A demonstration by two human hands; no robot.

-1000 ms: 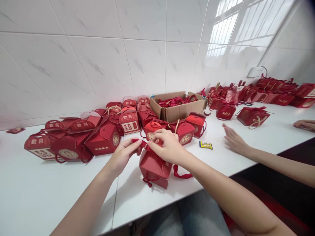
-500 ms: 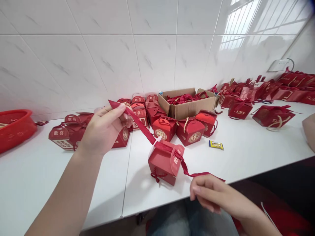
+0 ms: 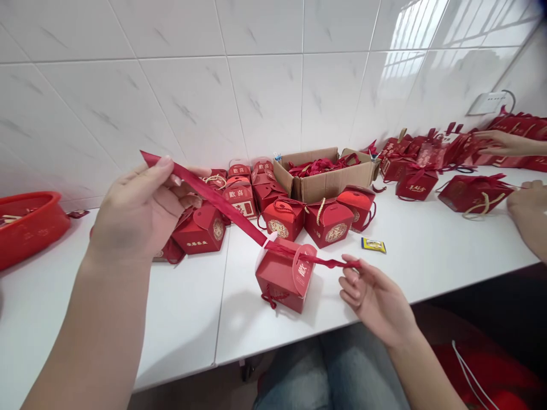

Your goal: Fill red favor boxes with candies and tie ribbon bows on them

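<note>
A small red gift box [image 3: 280,276] with gold lettering and a dark red cord stands on the white table in front of me. Across its top runs a red ribbon [image 3: 226,209], threaded through the flaps. My left hand [image 3: 143,202] is raised at the left and pinches one end of the ribbon between thumb and fingers. Stretched out to the right, the other ribbon part is twisted, and my right hand [image 3: 376,296] pinches it near its end. Neither hand touches the box itself.
Behind stand several red gift boxes [image 3: 329,223] and an open cardboard box [image 3: 337,188] full of ribbons. A red basin [image 3: 34,228] is at the left, a small yellow packet [image 3: 373,245] at the right. Another person's hands [image 3: 527,205] are at the far right, by more boxes.
My left hand has drawn its ribbon end farther left and up. My right hand has risen and taken hold of the other end, now pulled straight. Another person's hand has come in at the right.
</note>
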